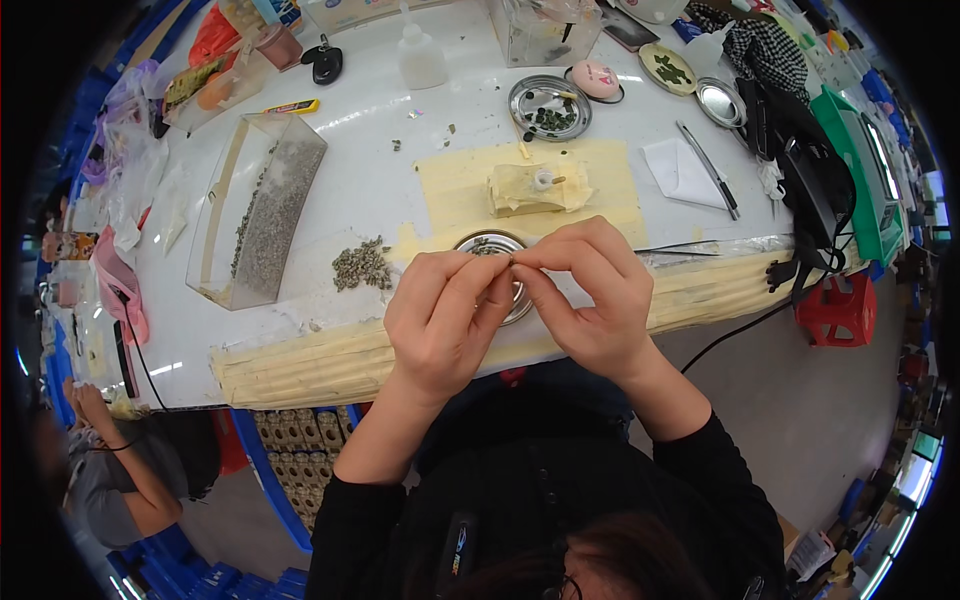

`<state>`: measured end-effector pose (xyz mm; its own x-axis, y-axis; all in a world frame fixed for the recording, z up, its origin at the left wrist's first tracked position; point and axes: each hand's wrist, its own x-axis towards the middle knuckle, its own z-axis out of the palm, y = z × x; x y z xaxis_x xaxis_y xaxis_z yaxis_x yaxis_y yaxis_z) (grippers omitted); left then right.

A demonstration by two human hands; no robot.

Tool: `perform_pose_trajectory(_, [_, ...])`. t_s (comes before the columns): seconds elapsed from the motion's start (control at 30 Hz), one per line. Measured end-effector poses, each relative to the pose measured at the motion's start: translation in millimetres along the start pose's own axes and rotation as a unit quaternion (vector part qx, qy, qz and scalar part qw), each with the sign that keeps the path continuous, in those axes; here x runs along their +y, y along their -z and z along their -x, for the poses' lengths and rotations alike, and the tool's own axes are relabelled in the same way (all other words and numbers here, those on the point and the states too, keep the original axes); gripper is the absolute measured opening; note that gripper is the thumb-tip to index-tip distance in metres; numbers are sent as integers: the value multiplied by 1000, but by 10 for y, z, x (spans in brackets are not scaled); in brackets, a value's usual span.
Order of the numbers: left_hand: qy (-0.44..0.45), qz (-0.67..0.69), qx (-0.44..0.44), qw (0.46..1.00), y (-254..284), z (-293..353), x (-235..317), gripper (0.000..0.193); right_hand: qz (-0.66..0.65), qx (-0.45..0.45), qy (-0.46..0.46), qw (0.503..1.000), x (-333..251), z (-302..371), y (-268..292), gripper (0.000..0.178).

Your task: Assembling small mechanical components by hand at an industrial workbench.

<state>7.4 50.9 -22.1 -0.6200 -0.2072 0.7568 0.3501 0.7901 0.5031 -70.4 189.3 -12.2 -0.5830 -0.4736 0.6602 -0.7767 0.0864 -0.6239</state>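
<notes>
My left hand [435, 318] and my right hand [597, 298] meet fingertip to fingertip near the front of the white table. Both are closed in a pinch; whatever sits between the tips is too small to name. Under them lies a round silver metal dish [480, 238], partly hidden by my fingers, with some small pieces in it. Left of my left hand is a loose pile of small grey-green pieces [362, 266]. Just beyond my hands stands a block wrapped in yellowish tape [515, 203], with a small white and brass-coloured fitting on it.
A clear plastic box [215, 240] with many grey pieces stands left. Farther back are a metal dish of dark green pieces [520, 118], a white squeeze bottle [422, 65] and a black pen [708, 170]. Yellowish padding [300, 365] lines the front edge. Another person [125, 480] sits at left.
</notes>
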Motion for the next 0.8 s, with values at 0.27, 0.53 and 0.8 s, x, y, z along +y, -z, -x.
perform_pose_trajectory(0.27, [26,-8,-11,1000,8,39,-4,21,63,19,74,995,-13,15,-34,17])
perform_pose_trajectory(0.53, [-11,14,2,1000,-7,6,-4,22,-156,-50,-154,974,2,43,37,7])
perform_pose_trajectory(0.8, [71,110,-34,991,106,-10,13,19,-394,-97,-351,844,-61,35,79,13])
